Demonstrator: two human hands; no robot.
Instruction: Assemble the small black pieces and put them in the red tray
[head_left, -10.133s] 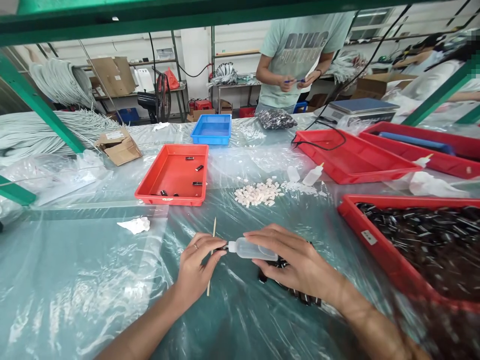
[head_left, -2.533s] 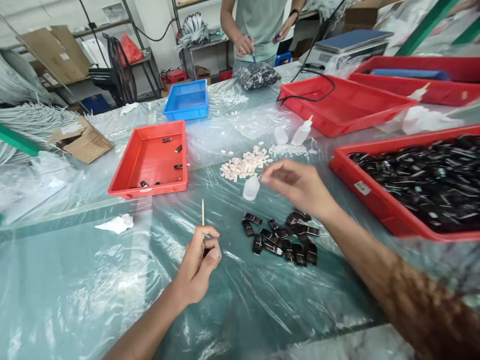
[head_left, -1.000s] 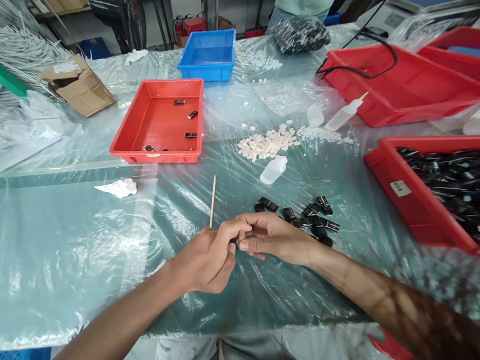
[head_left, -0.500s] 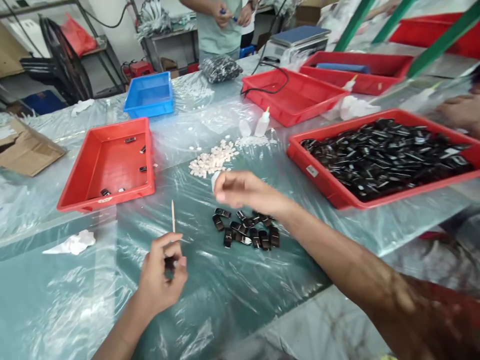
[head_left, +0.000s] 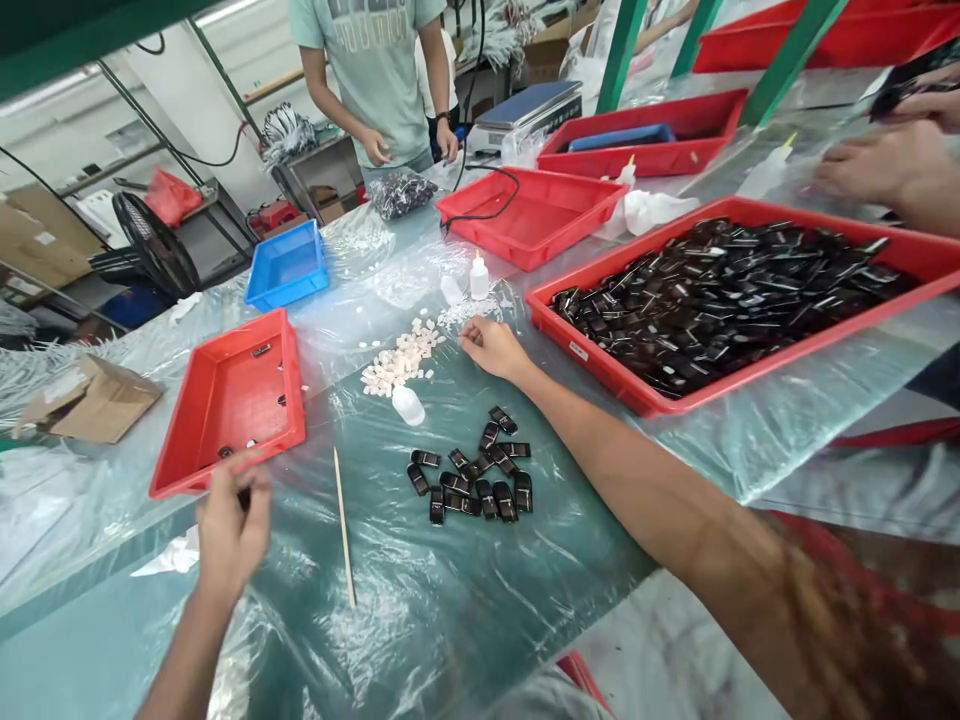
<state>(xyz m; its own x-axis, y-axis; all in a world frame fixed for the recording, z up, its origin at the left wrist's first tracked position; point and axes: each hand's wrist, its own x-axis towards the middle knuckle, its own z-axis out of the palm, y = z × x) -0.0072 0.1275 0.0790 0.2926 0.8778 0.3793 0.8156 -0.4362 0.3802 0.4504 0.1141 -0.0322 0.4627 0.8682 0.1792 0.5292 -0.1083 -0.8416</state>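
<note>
My left hand is closed on a small black plastic piece, beside the near edge of a red tray that holds a few like pieces. Its fingers are slightly blurred. With fingertips bent together, my right hand touches down by scattered small white bits; anything in its pinch is hidden. A heap of small pale blocks lies to its left. Below that is a small white bottle, tipped over. Several black plastic pieces form a loose group under my right forearm's left side.
A thin wooden stick lies on the plastic-covered table. On the right is a red tray full of black pieces. A white dropper bottle stands further back, near an empty red tray. Another person's hand is at right.
My left hand has moved left from beside the stick to the red tray with the black piece. My right hand has moved away from the small white bottle towards the white bits. The view has shifted.
</note>
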